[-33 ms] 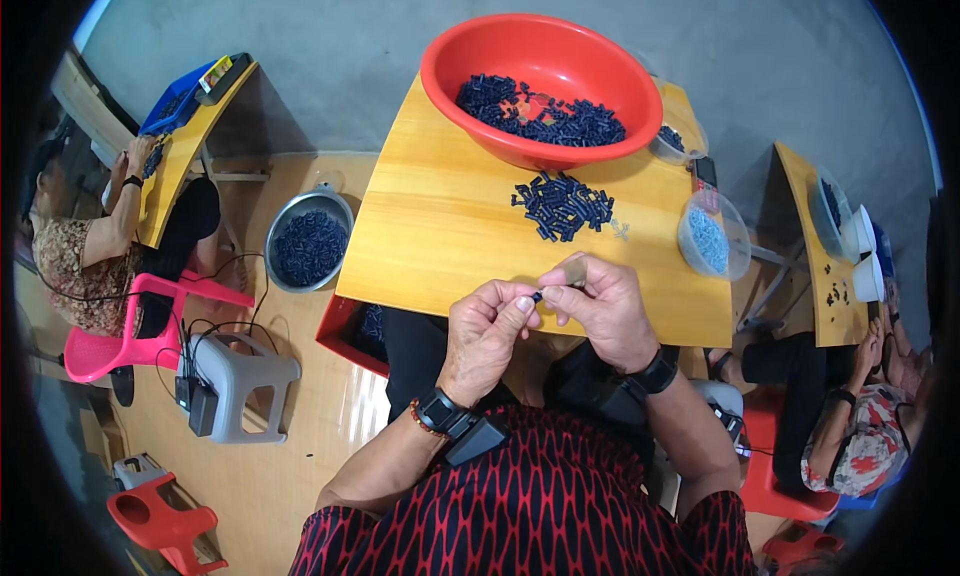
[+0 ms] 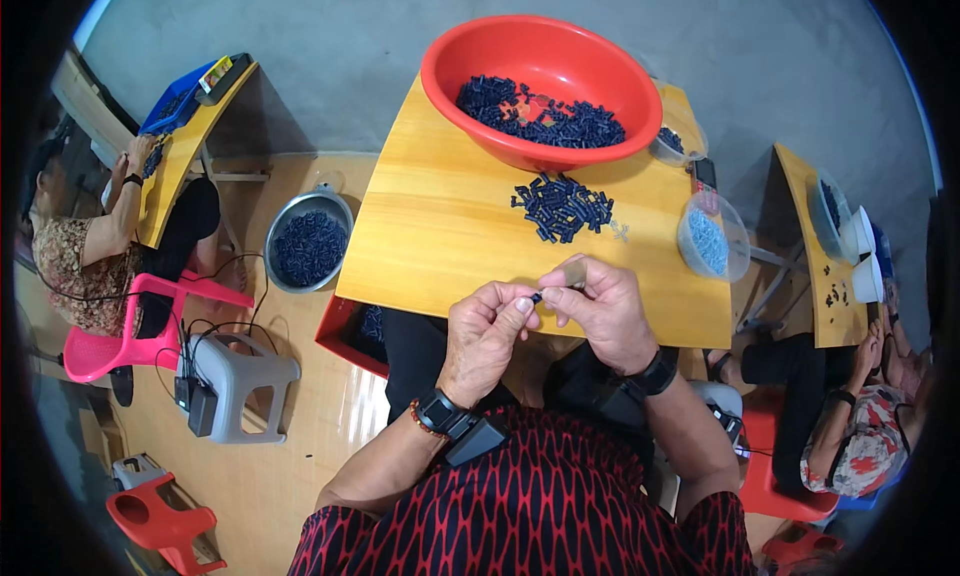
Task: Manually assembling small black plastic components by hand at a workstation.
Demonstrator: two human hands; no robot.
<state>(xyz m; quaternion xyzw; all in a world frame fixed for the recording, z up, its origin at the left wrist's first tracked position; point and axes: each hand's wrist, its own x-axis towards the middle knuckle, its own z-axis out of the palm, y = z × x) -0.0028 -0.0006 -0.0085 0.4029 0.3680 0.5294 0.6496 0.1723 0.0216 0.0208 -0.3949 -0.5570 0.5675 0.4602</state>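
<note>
Over the table's near edge my two hands meet, fingertips almost touching. My left hand (image 2: 482, 338) is closed, pinching a small dark blue tubular piece (image 2: 537, 297) between thumb and forefinger. My right hand (image 2: 607, 314) is pinched shut against the other end of that piece; whatever sits between its fingertips is hidden. Brownish tape (image 2: 575, 273) wraps one right finger. Beyond the hands lies a loose pile of similar dark blue pieces (image 2: 563, 208) on the yellow table (image 2: 430, 226), with a few small clear pieces (image 2: 620, 231) beside it.
A big red basin (image 2: 600, 66) of dark pieces stands at the table's far side. On the right are a clear tub of light blue pieces (image 2: 708, 244) and another tub (image 2: 675, 141). A metal bowl (image 2: 345, 204) and stools stand left; people work at both side tables.
</note>
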